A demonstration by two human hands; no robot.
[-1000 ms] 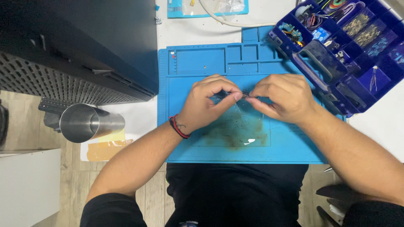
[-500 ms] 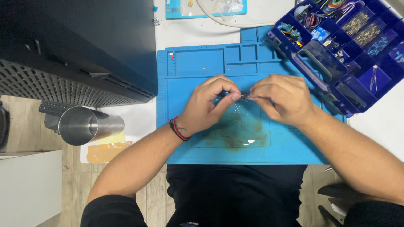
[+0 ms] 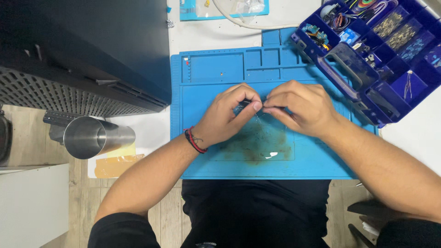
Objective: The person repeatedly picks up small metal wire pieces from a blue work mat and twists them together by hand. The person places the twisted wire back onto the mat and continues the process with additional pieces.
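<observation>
Both my hands meet over the middle of a blue silicone work mat (image 3: 206, 156). My left hand (image 3: 227, 117), with a red and black cord bracelet at the wrist, pinches a small dark part between thumb and forefinger. My right hand (image 3: 301, 108) pinches the other side of it, fingertips touching the left hand's. A thin wire (image 3: 257, 118) hangs down from where the fingertips meet. The part itself is mostly hidden by my fingers. Below the hands the mat carries a brownish stain (image 3: 262, 147).
A dark blue compartment box (image 3: 367, 87) with wires and small parts lies open at the upper right. A black perforated case (image 3: 69, 59) fills the upper left. A steel tumbler (image 3: 89, 137) stands left of the mat. A white cable (image 3: 243, 20) runs along the back.
My hands have drawn slightly closer, the fingertips now touching over the small part. Otherwise the scene is the same.
</observation>
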